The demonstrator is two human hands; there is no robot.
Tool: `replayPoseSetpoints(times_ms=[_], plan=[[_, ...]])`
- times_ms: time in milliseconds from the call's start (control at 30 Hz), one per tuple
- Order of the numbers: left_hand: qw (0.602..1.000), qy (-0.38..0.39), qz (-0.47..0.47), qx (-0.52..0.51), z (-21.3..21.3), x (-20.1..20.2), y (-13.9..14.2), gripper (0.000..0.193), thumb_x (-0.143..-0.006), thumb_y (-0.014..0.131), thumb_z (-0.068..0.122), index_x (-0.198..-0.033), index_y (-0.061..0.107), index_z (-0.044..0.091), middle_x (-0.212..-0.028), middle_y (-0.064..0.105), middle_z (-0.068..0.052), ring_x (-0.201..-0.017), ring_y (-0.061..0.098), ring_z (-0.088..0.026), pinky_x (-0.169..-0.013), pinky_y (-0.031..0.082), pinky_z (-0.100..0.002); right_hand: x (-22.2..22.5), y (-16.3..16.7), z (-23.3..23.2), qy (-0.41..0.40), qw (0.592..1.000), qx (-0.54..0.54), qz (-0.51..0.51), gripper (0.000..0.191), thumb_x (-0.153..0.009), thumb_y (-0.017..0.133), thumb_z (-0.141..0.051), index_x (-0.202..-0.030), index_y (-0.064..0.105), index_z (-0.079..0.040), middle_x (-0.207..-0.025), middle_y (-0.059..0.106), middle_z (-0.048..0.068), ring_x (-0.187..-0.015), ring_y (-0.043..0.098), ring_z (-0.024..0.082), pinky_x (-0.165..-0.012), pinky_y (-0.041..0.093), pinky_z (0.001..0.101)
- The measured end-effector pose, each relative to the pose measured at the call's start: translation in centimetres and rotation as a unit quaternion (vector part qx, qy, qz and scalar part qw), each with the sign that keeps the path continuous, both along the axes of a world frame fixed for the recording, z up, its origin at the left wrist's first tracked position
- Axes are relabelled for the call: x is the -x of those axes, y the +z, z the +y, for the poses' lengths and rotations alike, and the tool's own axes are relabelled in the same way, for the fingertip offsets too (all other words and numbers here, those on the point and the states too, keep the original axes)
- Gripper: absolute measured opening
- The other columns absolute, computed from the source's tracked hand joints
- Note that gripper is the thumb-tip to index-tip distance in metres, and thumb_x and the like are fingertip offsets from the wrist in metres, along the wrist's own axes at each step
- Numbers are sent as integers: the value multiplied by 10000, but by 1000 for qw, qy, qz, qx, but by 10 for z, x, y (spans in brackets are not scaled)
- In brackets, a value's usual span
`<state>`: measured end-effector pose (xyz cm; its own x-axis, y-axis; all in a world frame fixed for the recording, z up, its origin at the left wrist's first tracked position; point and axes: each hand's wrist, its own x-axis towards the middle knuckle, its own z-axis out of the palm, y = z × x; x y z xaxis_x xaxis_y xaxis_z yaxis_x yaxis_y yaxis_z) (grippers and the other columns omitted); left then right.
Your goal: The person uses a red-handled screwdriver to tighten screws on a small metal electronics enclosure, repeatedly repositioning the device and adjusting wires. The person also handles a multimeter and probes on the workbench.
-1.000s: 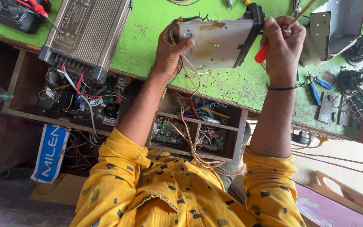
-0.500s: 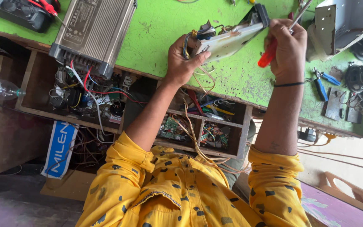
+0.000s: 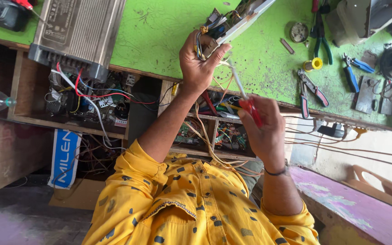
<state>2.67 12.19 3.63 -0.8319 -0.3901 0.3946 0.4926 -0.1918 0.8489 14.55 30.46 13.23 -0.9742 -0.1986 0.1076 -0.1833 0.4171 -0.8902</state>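
Left hand fingers pinched the tilted circuit unit above the green surface; right hand fingers gripped a red-handled screwdriver just below.

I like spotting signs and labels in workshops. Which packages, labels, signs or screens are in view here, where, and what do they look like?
Printed label: on the ribbed grey metal box, top left of the green bench; pale lettering, too small to make out.
Banner strip: hanging under the bench at left; tall blue and white rectangle with large letters.
No screens show.
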Motion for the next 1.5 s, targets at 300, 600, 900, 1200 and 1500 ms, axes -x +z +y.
replayPoseSetpoints(times_ms=[300, 600, 900, 1200, 1500], plan=[[998, -34, 3, -53, 1, 3, 2, 263, -899, 838, 34, -938, 579, 60, -837, 693, 21, -748, 666, -34, -660, 581, -230, 15, 5, -6, -54, 996, -21, -74, 376, -1058, 623, -226, -1344, 650, 17, -977, 769, 88, -691, 673, 76, -599, 534, 224], [999, -28, 24, 18, 0, -5, 2, 224, -924, 827, 9, -1030, 631, 28, -975, 716, -20, -867, 702, -79, -755, 603, -262, 32, 19, 9, -27, 990, -54, -124, 404, -1072, 587, -312, -1317, 693, -9, -832, 732, 59, -624, 612, 63, -563, 508, 222], [998, -31, 33, 43, 2, -8, 4, 340, -917, 818, -29, -1195, 627, 11, -1073, 719, -45, -983, 722, -109, -845, 623, -285, 25, 14, 20, -23, 996, -66, -57, 391, -1039, 669, -285, -1302, 679, 5, -910, 743, 61, -750, 656, 63, -643, 546, 242], [997, -61, 43, 21, -1, -9, 1, 344, -979, 762, -28, -1289, 628, 39, -1142, 712, -60, -1057, 718, -119, -918, 627, -290, 20, 31, -1, -36, 919, -324, 222, 304, -1025, 759, -266, -1229, 720, -44, -961, 735, 97, -766, 685, 219, -698, 517, 337], [999, -42, 28, 4, 0, -6, 2, 253, -961, 806, 18, -1163, 657, 42, -1030, 729, -17, -951, 726, -102, -844, 622, -279, 30, 46, 4, -18, 990, -140, 3, 246, -1025, 662, -97, -1241, 705, 14, -981, 755, 111, -776, 717, 133, -698, 560, 267]])
